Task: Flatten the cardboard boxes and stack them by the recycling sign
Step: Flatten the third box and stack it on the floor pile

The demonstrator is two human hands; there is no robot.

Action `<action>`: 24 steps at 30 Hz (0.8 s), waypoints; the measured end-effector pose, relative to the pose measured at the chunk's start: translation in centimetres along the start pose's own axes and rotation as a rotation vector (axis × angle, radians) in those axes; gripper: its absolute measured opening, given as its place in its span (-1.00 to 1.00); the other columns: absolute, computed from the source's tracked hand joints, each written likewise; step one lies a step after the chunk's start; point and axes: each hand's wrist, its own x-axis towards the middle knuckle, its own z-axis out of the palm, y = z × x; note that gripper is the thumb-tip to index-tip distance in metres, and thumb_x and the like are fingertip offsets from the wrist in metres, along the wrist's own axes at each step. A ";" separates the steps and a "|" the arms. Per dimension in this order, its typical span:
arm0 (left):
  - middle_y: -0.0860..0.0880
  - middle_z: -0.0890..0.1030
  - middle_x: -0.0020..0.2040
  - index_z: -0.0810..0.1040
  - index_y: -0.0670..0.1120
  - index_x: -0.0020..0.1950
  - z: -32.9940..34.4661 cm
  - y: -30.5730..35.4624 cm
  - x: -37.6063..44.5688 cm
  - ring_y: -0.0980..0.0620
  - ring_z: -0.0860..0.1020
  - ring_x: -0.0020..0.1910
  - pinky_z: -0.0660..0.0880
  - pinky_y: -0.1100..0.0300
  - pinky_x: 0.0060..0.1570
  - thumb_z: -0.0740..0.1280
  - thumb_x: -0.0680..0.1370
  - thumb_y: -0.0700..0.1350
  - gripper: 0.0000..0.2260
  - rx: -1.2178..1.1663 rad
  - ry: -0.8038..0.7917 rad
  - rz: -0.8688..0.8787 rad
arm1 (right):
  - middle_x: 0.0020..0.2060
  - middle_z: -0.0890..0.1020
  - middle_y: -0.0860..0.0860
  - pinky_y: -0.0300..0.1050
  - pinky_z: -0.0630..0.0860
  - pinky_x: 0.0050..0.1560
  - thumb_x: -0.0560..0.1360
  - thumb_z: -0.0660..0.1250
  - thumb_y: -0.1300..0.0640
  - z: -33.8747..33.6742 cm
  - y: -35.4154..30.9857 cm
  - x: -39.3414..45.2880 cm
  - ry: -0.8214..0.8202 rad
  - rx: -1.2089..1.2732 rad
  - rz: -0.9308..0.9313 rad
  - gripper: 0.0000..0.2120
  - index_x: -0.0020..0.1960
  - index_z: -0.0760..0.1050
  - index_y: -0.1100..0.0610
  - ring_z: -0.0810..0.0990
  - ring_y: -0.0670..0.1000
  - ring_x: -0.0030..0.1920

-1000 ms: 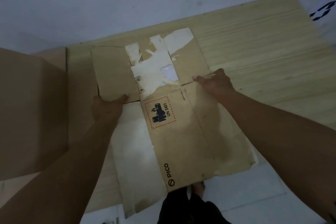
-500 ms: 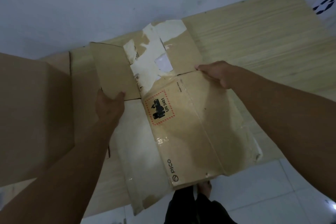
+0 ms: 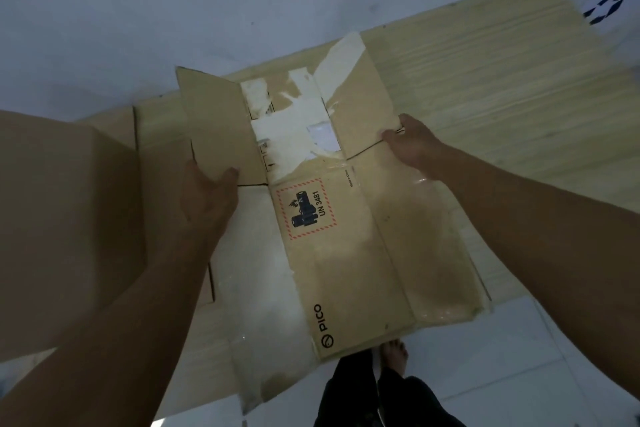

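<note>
Over the wooden board (image 3: 519, 87) by the white wall, we're gripping the flattened box (image 3: 346, 253) at both side edges, left hand (image 3: 207, 198) and right hand (image 3: 412, 142) each clasping cardboard.

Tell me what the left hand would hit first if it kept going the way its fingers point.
Likely the raised flap of the flattened box, which the left hand already grips at the edge. Beyond that comes the white wall, though depth is unclear.
</note>
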 end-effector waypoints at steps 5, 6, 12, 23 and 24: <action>-0.13 0.46 0.37 0.31 -0.13 0.45 -0.4 1.2 -0.6 -0.20 0.43 0.34 0.35 -0.04 0.35 0.38 0.51 0.07 -0.41 0.048 -0.027 -0.002 | 0.48 0.35 0.17 0.00 0.32 0.29 0.68 0.01 -0.12 -0.1 -0.6 -1.6 -0.009 -0.167 -0.114 -0.48 0.55 0.20 0.11 0.37 0.19 0.42; -0.15 0.47 0.35 0.32 -0.14 0.44 -0.5 1.4 -0.8 -0.21 0.45 0.32 0.37 -0.06 0.33 0.37 0.51 0.06 -0.43 0.056 -0.026 0.016 | 0.39 0.44 0.22 0.02 0.38 0.18 0.67 -0.01 -0.13 0.0 -0.4 -2.0 0.005 -0.203 -0.132 -0.51 0.50 0.23 0.10 0.45 0.23 0.32; -0.25 0.49 0.31 0.32 -0.21 0.39 -0.4 2.7 -4.0 -0.26 0.47 0.26 0.40 -0.06 0.21 0.29 0.59 -0.02 -0.55 0.205 -0.026 0.067 | 0.07 0.54 0.29 0.04 0.44 -0.05 0.69 -0.04 -0.10 0.4 1.1 -4.7 0.127 -0.345 -0.199 -0.61 0.30 0.29 0.16 0.56 0.28 0.04; -0.31 0.53 0.21 0.34 -0.25 0.29 2.9 11.6 -14.2 -0.33 0.52 0.18 0.45 -0.08 0.11 0.24 0.61 -0.05 -0.64 0.221 -0.006 0.205 | 0.01 0.55 0.31 0.00 0.34 -0.16 0.69 -0.01 -0.02 -12.1 6.3 -10.5 0.352 -0.364 -0.276 -0.68 0.21 0.30 0.23 0.55 0.30 -0.02; -0.31 0.53 0.20 0.34 -0.25 0.29 3.7 12.9 -15.8 -0.33 0.51 0.17 0.45 -0.08 0.10 0.24 0.61 -0.05 -0.64 0.203 -0.007 0.224 | 0.00 0.55 0.31 0.00 0.34 -0.17 0.69 -0.01 -0.02 -14.2 7.2 -11.1 0.376 -0.367 -0.281 -0.68 0.20 0.30 0.23 0.55 0.29 -0.03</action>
